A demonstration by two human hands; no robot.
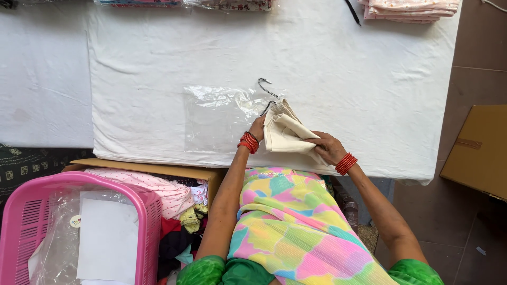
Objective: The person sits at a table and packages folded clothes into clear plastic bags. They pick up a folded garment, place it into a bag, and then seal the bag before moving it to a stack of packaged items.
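You hold a folded cream cloth [285, 134] on a metal hanger [266, 95] at the near edge of the counter [369, 79], which is covered in white. Your left hand [258, 128] grips the cloth's upper left side by the hanger; your right hand [327, 148] is closed on its lower right fold. A clear plastic bag [216, 119] lies flat just left of the cloth. A pink basket [31, 211] and a cardboard box [158, 170] of clothes sit below the counter.

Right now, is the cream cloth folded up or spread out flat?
Folded. The cream cloth is bunched in layers between the left hand and right hand, on a metal hanger.
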